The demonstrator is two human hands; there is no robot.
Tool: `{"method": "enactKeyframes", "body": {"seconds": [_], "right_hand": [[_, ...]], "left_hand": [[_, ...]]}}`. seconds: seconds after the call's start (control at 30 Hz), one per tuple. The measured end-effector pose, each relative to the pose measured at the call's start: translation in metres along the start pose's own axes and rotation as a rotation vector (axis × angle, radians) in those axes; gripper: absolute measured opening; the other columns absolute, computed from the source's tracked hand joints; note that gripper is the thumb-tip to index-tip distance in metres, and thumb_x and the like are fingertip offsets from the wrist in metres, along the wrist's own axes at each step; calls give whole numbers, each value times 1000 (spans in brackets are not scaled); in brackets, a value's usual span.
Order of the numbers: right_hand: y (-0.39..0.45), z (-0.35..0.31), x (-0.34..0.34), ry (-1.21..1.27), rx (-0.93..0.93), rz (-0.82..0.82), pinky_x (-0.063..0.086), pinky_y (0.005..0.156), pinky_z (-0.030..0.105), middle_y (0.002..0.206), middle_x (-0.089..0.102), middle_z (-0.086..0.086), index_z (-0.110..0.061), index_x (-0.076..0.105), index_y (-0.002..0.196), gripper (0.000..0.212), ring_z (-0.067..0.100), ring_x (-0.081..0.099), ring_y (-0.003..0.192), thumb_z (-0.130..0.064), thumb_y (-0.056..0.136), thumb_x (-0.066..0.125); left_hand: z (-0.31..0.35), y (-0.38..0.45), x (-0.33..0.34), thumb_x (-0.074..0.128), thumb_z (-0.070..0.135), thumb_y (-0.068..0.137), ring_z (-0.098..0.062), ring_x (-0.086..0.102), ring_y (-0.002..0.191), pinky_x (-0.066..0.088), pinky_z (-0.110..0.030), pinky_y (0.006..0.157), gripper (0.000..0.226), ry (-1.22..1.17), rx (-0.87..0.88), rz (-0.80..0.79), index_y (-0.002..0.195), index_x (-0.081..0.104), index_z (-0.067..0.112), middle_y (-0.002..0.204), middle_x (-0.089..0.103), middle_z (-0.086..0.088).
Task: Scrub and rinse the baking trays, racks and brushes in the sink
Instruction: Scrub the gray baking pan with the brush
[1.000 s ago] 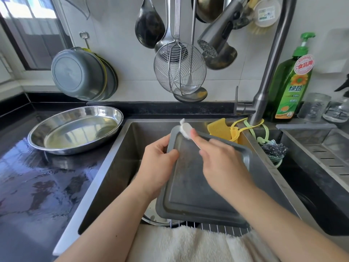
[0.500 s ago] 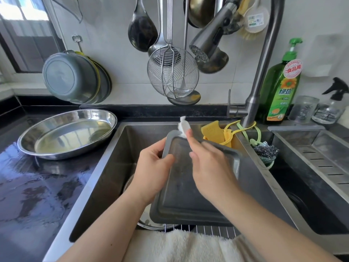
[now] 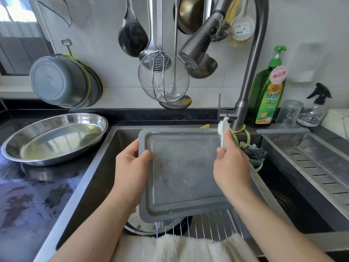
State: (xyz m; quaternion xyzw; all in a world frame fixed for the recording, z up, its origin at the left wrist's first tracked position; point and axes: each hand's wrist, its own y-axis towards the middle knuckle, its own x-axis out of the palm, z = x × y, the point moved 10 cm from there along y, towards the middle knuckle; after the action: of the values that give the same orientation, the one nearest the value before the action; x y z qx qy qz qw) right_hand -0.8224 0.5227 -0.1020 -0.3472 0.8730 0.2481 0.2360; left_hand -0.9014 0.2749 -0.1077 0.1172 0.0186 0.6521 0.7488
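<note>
A grey rectangular baking tray point(image 3: 185, 171) is held tilted over the left sink basin point(image 3: 90, 178). My left hand point(image 3: 132, 171) grips the tray's left rim, thumb on the tray's face. My right hand point(image 3: 232, 167) pinches a small white scrubbing pad point(image 3: 223, 132) against the tray's upper right corner. Under the tray lie a wire rack point(image 3: 204, 222) and a round metal dish point(image 3: 143, 225), both partly hidden.
The faucet point(image 3: 247, 87) rises behind the tray, its spray head point(image 3: 198, 48) above the sink. A steel oval pan point(image 3: 52, 138) sits on the wet black counter at left. Dish soap bottle point(image 3: 268, 95), steel wool point(image 3: 255, 154) and right basin point(image 3: 309, 178) lie right. A towel point(image 3: 181, 248) drapes the front edge.
The tray has turned to face me more squarely, and my right hand with the pad has moved from the tray's upper left corner to its upper right corner.
</note>
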Motion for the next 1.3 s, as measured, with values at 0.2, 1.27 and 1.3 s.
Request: {"method": "enactKeyframes", "body": {"seconds": [0.2, 1.27, 1.3], "right_hand": [[-12, -21, 32, -139, -142, -167, 34, 52, 21, 84, 47, -12, -32, 19, 161, 60, 3, 45, 71, -18, 108, 42], [-26, -35, 53, -187, -285, -351, 38, 57, 21, 94, 49, -8, -46, 24, 157, 57, 7, 46, 74, -24, 108, 42], [-21, -31, 46, -222, -289, -318, 43, 58, 23, 94, 48, -8, -46, 26, 156, 57, 8, 47, 75, -22, 108, 43]], "left_hand": [[3, -1, 2, 47, -13, 92, -15, 71, 78, 59, -29, 66, 50, -31, 0, 0, 97, 82, 22, 88, 77, -4], [-2, -5, 5, 48, -10, 93, -25, 71, 81, 62, -40, 70, 46, -74, -85, -14, 100, 80, 23, 94, 76, -11], [-1, -5, 3, 48, -10, 93, -25, 71, 81, 61, -41, 71, 47, -58, -71, -10, 99, 80, 24, 95, 76, -12]]}}
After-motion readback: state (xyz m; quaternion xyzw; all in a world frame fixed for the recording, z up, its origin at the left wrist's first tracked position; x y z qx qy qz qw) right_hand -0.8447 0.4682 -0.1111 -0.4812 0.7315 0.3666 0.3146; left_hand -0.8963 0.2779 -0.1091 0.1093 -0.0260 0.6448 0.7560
